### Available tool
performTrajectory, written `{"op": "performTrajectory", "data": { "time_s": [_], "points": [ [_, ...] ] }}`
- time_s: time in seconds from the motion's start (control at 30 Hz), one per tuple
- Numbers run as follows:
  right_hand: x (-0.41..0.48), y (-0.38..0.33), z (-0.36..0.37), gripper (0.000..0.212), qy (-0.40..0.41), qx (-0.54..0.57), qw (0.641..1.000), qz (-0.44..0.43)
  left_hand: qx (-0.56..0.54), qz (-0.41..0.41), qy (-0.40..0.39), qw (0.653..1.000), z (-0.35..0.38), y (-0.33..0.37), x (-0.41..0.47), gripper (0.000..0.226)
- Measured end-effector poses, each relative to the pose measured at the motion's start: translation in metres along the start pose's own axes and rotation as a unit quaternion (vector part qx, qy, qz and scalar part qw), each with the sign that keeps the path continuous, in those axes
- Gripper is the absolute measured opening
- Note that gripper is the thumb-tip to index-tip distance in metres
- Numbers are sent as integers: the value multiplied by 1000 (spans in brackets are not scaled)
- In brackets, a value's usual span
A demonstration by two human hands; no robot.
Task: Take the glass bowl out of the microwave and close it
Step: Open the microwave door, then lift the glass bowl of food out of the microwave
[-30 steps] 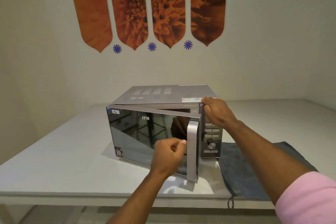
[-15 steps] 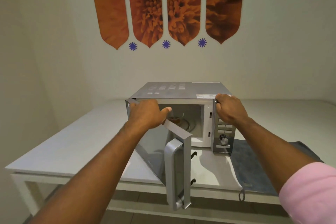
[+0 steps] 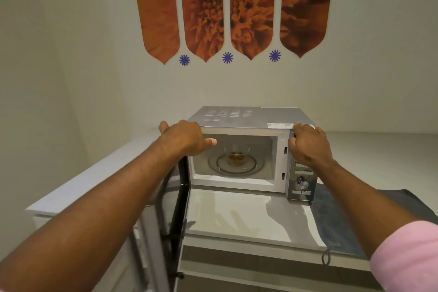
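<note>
The silver microwave (image 3: pixel 248 116) stands on a white table with its cavity in full view. Inside, a small glass bowl (image 3: pixel 237 155) holding amber liquid sits in the middle of the round turntable (image 3: pixel 252 168). The microwave door (image 3: pixel 176 208) is swung wide toward me on the left, seen edge-on. My left hand (image 3: pixel 184 137) grips the door's top edge by the hinge, thumb pointing into the opening. My right hand (image 3: pixel 308 144) clasps the microwave's top right corner above the control panel (image 3: pixel 302 182).
The white table (image 3: pixel 248 216) has bare surface in front of the cavity. A blue-grey cloth (image 3: pixel 331 220) lies to the right of the microwave, reaching the table's front edge. A wall with orange flower panels rises close behind.
My left hand let go of the handle, moved to the door's top edge and swung the door from ajar to wide open. The bowl came into view. My right hand stayed put.
</note>
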State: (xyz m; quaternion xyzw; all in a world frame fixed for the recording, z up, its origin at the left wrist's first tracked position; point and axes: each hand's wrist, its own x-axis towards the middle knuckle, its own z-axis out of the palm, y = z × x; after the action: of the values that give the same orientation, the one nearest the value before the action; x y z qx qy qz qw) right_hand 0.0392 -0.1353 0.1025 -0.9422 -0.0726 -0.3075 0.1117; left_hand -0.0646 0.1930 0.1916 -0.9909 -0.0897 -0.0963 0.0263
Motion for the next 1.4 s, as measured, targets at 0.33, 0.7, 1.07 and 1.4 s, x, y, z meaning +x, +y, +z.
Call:
{"op": "performTrajectory", "data": {
  "time_s": [0.33,0.7,1.07,1.4],
  "points": [
    [0,1,18,45,51,-13,999,5,37,-35,-28,998,4,-32,11,60],
    [1,12,36,48,88,1,996,-18,24,-75,31,996,12,-17,12,70],
    [2,18,46,53,124,28,991,-40,32,-127,160,979,35,5,-7,84],
    [-46,-55,131,60,39,368,929,-23,-550,-53,113,826,161,74,56,31]
  ]
}}
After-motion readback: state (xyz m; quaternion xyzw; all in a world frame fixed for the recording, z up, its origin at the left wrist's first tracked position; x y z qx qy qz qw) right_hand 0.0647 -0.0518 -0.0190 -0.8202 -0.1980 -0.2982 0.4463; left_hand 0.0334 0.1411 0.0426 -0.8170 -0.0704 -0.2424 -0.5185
